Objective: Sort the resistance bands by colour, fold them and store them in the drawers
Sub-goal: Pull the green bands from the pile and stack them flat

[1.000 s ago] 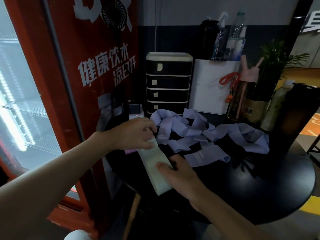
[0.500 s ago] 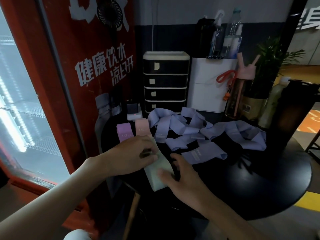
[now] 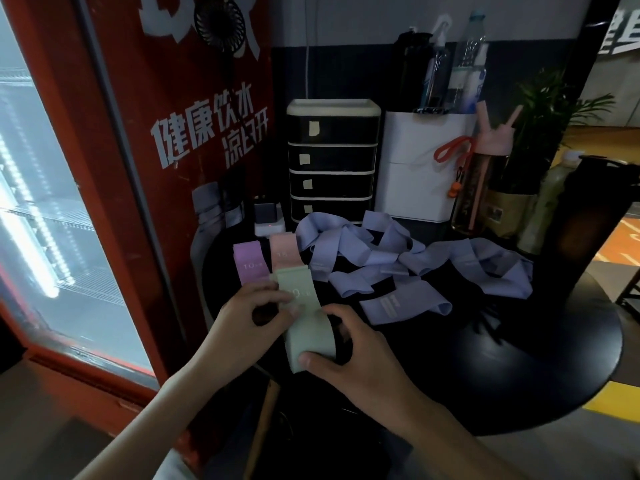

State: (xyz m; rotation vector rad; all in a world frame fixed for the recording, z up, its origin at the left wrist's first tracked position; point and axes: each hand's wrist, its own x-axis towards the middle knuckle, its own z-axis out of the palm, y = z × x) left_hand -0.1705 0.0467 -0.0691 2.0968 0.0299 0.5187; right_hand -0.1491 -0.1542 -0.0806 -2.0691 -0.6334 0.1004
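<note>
You hold one pale green fabric resistance band at the round black table.
Left grip pinches its upper part; right grip clasps its lower end.

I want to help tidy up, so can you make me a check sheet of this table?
Surface: round black table.
Job's things: green band in both hands; purple band and pink band flat behind it; lilac bands heaped loosely; drawers look shut.
Clutter: white box, bottles, plant, charger.
Hands: left hand pinches the green band's side; right hand grips its near end.
Cables: white cable on the wall.
Surroundings: red fridge at left, fan on it.
</note>
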